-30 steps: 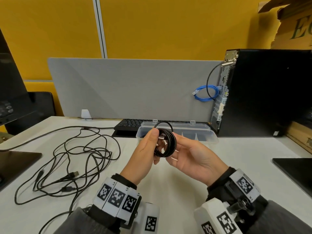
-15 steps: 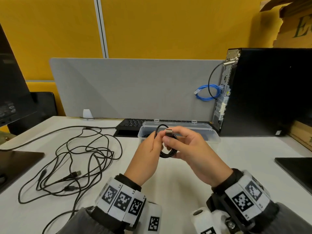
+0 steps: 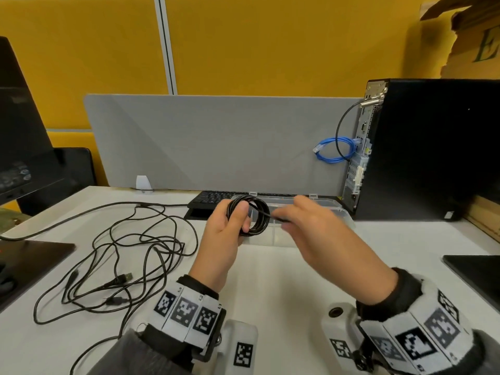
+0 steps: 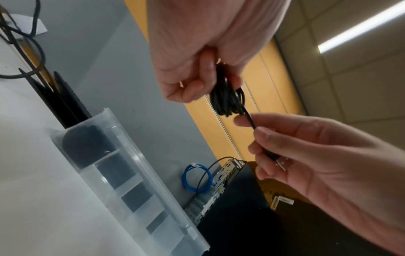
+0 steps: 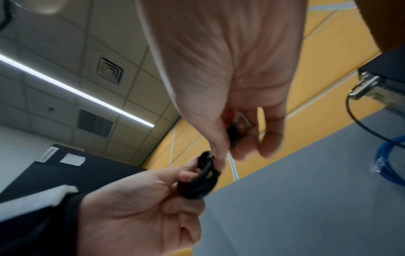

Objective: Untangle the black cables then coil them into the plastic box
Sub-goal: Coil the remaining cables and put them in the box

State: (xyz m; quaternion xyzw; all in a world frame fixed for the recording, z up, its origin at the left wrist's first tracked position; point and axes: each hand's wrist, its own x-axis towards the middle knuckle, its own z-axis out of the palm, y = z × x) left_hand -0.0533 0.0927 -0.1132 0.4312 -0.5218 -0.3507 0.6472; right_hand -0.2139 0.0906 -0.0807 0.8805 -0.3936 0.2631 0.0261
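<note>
My left hand (image 3: 230, 226) grips a small coil of black cable (image 3: 257, 217) above the table, just in front of the clear plastic box (image 3: 343, 212). My right hand (image 3: 303, 220) pinches the coil's free end, with its USB plug (image 5: 240, 124) held against the palm, and pulls it out to the right. From the left wrist the coil (image 4: 228, 97) hangs from my curled fingers (image 4: 188, 90) and the cable end (image 4: 252, 121) runs into my right hand (image 4: 306, 147). One box compartment (image 4: 85, 140) holds a dark coil. A tangle of black cables (image 3: 121, 247) lies at the left.
A black keyboard (image 3: 213, 198) lies behind the box against a grey divider (image 3: 216, 142). A black computer tower (image 3: 433, 147) with a blue cable loop (image 3: 335, 150) stands at the right. A monitor (image 3: 19, 136) and dark pads (image 3: 476, 277) flank the white table (image 3: 284, 288).
My right hand moved from over the coil out to the right, drawing the plug end away from it. My left hand kept its hold on the coil.
</note>
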